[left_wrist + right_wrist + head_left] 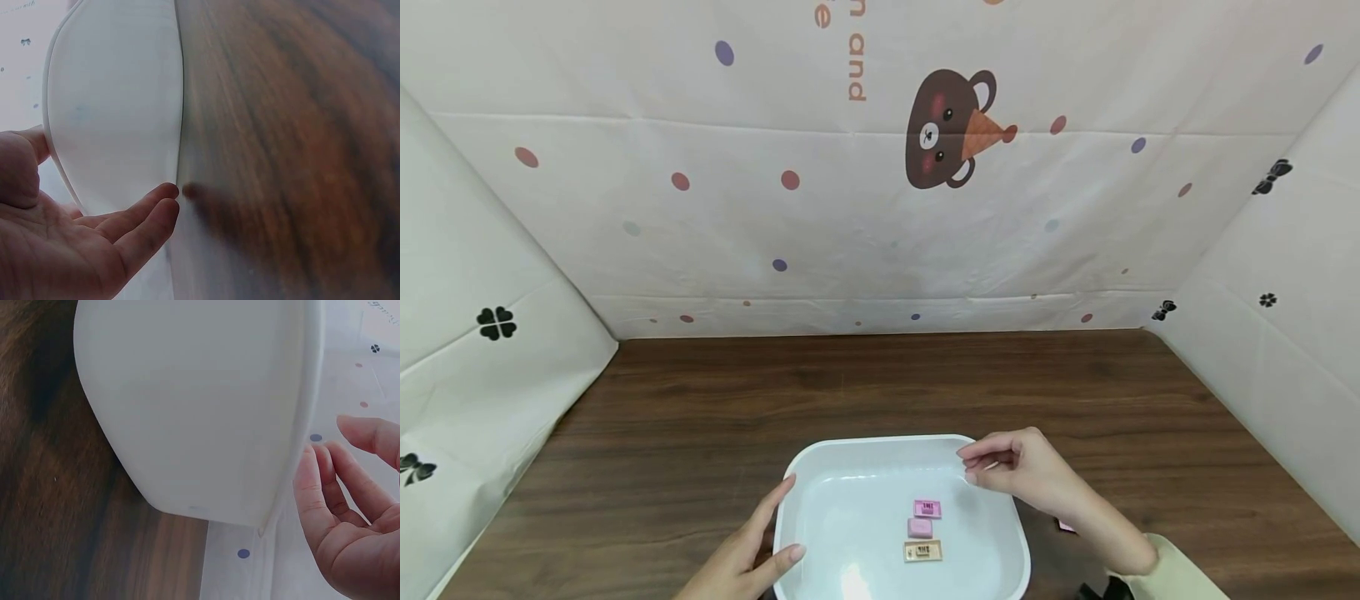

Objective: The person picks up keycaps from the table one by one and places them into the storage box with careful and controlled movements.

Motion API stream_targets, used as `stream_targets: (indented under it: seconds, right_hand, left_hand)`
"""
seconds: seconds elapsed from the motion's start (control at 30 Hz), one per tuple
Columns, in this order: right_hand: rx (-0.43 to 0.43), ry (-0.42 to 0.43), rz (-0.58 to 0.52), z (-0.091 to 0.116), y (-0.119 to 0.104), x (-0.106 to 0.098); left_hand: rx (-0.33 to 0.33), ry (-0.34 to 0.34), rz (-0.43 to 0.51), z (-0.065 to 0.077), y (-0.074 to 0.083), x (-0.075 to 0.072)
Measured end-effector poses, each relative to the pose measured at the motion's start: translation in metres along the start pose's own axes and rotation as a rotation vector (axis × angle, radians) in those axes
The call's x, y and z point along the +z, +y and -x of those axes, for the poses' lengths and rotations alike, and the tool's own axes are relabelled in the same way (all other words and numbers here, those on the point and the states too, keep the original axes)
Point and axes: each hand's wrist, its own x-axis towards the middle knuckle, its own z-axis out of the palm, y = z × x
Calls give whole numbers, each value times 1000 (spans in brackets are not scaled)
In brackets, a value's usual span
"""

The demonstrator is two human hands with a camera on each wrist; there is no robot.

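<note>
A white tray (842, 517) with rounded corners stands on the table. At its left edge my left hand (745, 546) holds it, thumb over the rim and fingers along the outer wall. Above the far right corner is my right hand (1018, 471), fingers bent a little, thumb apart from them, nothing visible between. The right wrist view shows those fingertips (307, 456) close by the tray rim (306, 381). Inside the tray, a pink printed piece (927, 509), a plain pink block (920, 528) and a gold printed piece (922, 551) lie in a column.
Right of the tray, partly hidden by the right forearm, a small pink, dark-edged piece (1066, 526) lies on the brown wooden table (880, 383). White patterned sheets (850, 208) stand at the back and both sides. A black object (1108, 590) shows near the right sleeve.
</note>
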Motion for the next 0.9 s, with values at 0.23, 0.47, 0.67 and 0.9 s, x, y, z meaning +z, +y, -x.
stream_targets:
  seconds: [0.23,0.47,0.67,0.9]
  right_hand:
    - [45,31,5,2,-1,-5]
    - [19,41,1,4,2,-12]
    - [31,68,-2,8,6,-16]
    - [27,89,2,13,7,-22]
  left_hand:
    - [-13,-3,7,0,1,0]
    - [-77,-4,2,1,3,0]
    - [-68,-1,-7,2,3,1]
    - [-59,1,-13,1,3,0]
